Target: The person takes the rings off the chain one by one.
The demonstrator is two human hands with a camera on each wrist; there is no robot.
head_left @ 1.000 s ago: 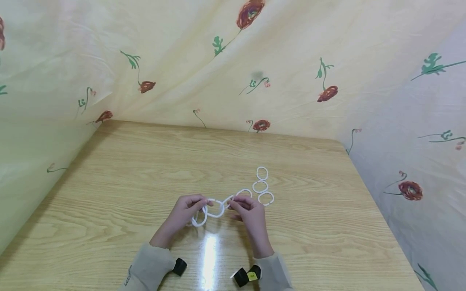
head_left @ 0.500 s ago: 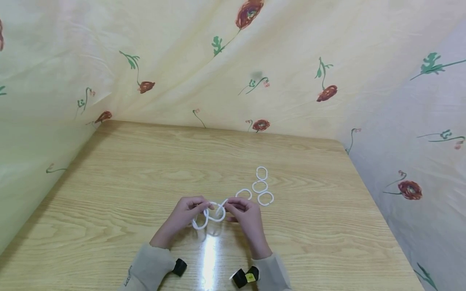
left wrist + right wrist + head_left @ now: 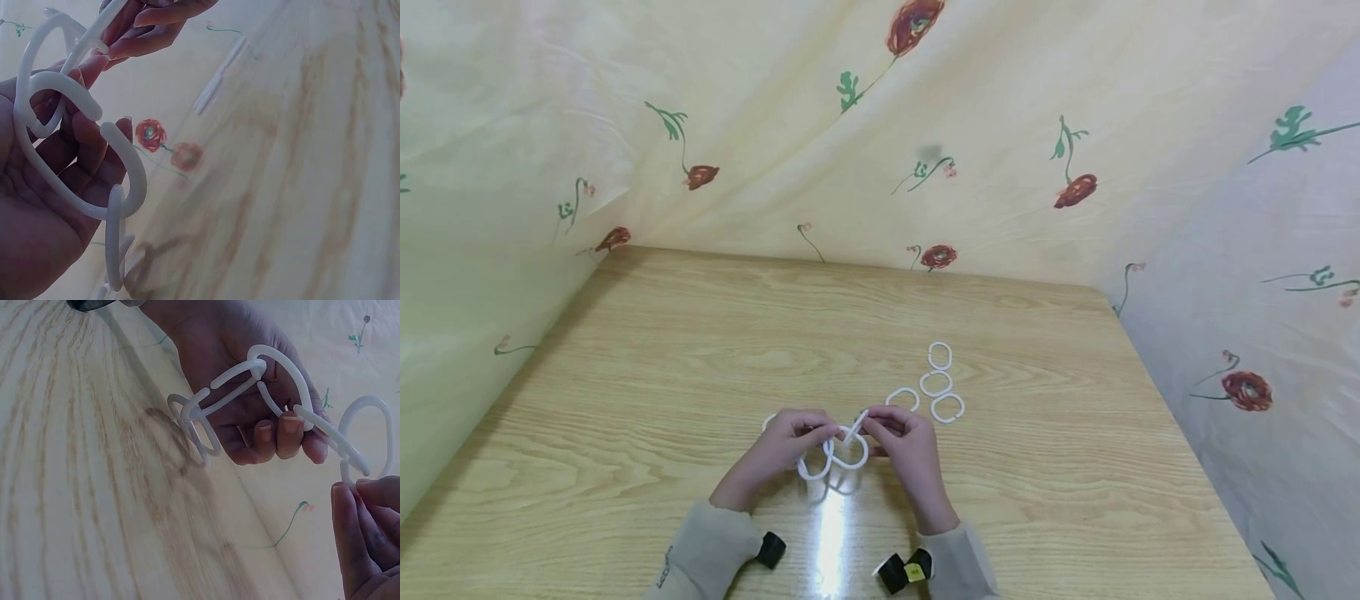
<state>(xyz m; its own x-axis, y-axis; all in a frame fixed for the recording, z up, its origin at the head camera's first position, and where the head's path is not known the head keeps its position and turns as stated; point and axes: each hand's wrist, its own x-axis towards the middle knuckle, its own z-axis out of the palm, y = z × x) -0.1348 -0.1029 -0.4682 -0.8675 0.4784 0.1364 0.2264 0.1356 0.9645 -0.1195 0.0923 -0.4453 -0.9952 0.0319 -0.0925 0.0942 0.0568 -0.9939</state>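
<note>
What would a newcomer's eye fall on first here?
Probably the chain of white rings held between the left hand and right hand, above the wood-grain table. Four more rings lie beyond the right hand. Behind the table, red flowers dot the pale cloth.

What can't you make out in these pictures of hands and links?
Head: most of the leftmost link, hidden by the left hand; sleeve lettering, too small.
Left wrist: lower end of the chain, cut by bottom edge.
Right wrist: right hand, cut by right edge.
</note>
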